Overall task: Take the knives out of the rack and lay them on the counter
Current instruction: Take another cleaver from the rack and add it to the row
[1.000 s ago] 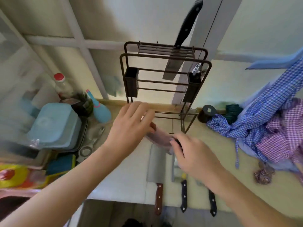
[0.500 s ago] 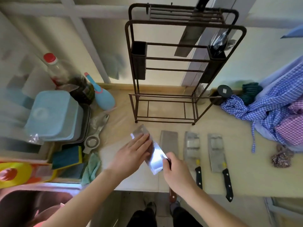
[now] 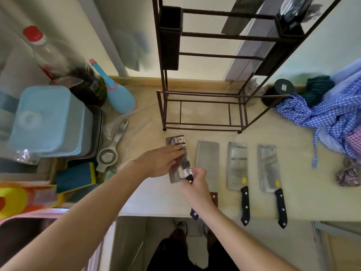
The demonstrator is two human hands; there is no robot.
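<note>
Cleaver low over the counter, at the left end of a row of knives, blade pointing toward the rack. Right hand clamped around its black handle; left hand flat, fingers spread on the shiny blade. Just to the right, three more cleavers lying parallel: one brown-handled, two black-handled. In the rack above, one dark blade hanging. Left of the rack, a bottle, a blue tub; far right, checked cloth.
</note>
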